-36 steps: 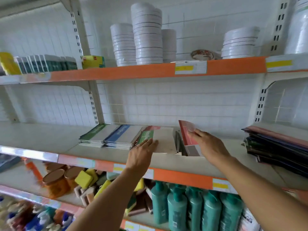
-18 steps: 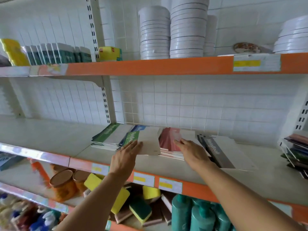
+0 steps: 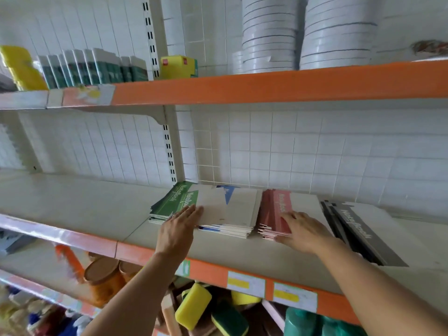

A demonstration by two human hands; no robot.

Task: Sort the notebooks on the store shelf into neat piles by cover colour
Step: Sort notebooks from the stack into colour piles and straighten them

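While both forearms reach up and forward over the shelf point(image 3: 72, 221), the left hand point(image 3: 178, 229) lies palm down, fingers straight and together, fingertips on the front edge of the green notebook pile point(image 3: 169, 204) where it meets the blue pile point(image 3: 237, 212). Right hand point(image 3: 303, 232) rests flat, fingers slightly spread, on the front of the red pile point(image 3: 274, 212). Black notebooks point(image 3: 358, 229) lie just right of that hand, fanned askew.
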